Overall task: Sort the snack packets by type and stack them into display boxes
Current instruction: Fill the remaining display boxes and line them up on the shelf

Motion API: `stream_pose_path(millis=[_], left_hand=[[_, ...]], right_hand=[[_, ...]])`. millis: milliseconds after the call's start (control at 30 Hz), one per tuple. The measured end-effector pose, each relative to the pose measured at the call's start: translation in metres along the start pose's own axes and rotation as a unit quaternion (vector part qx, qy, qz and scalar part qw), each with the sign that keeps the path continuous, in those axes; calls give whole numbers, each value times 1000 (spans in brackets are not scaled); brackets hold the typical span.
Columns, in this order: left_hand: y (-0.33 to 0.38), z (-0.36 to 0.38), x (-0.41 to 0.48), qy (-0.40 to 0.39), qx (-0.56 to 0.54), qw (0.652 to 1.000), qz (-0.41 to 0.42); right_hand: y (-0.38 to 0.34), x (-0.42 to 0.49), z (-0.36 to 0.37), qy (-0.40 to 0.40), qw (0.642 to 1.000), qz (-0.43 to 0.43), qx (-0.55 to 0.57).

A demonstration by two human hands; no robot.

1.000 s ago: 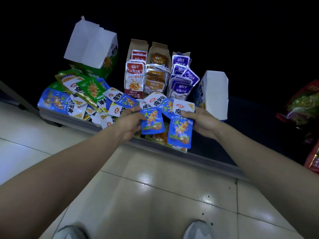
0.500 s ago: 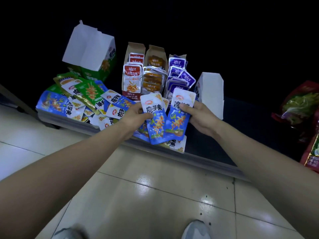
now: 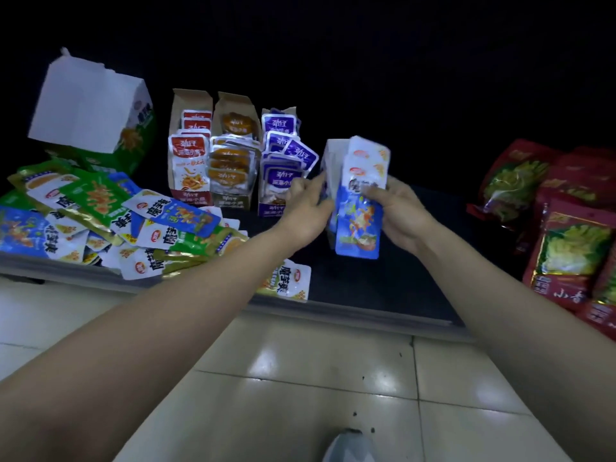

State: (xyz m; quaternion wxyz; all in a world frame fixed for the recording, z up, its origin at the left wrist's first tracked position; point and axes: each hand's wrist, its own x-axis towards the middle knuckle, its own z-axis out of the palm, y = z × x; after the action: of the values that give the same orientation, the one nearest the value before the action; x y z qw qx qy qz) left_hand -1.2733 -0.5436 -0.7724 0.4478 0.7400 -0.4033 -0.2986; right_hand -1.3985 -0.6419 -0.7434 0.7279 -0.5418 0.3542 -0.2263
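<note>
Blue packets: 2, upright, overlapped | right hand pinches both | left hand curls around white box edge beside them

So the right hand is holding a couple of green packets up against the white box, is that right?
Not quite. In the head view the packets in the right hand are blue and white, not green. They are held up against the white box, which the left hand grips.
</note>
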Motion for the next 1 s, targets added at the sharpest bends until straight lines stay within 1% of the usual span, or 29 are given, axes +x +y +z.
stream_pose_path(millis=[33, 67, 100, 167, 200, 233, 333, 400, 500, 600, 700, 767, 900, 1000], left_hand=[[-6, 4, 0, -13, 80, 996, 43], [-12, 8, -2, -41, 154, 984, 76], [-15, 12, -4, -79, 230, 965, 96], [-22, 23, -6, -155, 364, 914, 96], [-23, 27, -6, -170, 399, 896, 94], [-25, 29, -5, -165, 412, 890, 101], [-25, 25, -7, -114, 377, 907, 148], [-27, 18, -13, -102, 350, 917, 163], [-30, 12, -22, -100, 350, 913, 186], [-33, 12, -27, -88, 336, 921, 175], [-32, 15, -28, -75, 328, 927, 168], [-30, 16, -28, -68, 332, 924, 176], [-31, 16, -26, -60, 336, 923, 181], [-31, 15, -23, -57, 338, 921, 184]], right_hand=[[-3, 2, -12, 45, 999, -23, 20], [-5, 6, -23, 89, 995, -38, 37], [-7, 9, -33, 121, 991, -46, 46], [-7, 11, -44, 143, 987, -50, 52], [-6, 12, -45, 144, 987, -52, 52], [-6, 11, -45, 143, 987, -57, 52], [-9, 14, -36, 135, 985, -81, 68], [-9, 18, -29, 119, 987, -93, 60], [-1, 21, -15, 109, 988, -107, 6], [10, 22, 0, 121, 984, -128, -37], [3, 24, 9, 140, 971, -187, -42], [-1, 25, 11, 140, 969, -199, -51], [20, 19, 2, 134, 957, -182, -182], [31, 20, -10, 172, 926, -158, -297]])
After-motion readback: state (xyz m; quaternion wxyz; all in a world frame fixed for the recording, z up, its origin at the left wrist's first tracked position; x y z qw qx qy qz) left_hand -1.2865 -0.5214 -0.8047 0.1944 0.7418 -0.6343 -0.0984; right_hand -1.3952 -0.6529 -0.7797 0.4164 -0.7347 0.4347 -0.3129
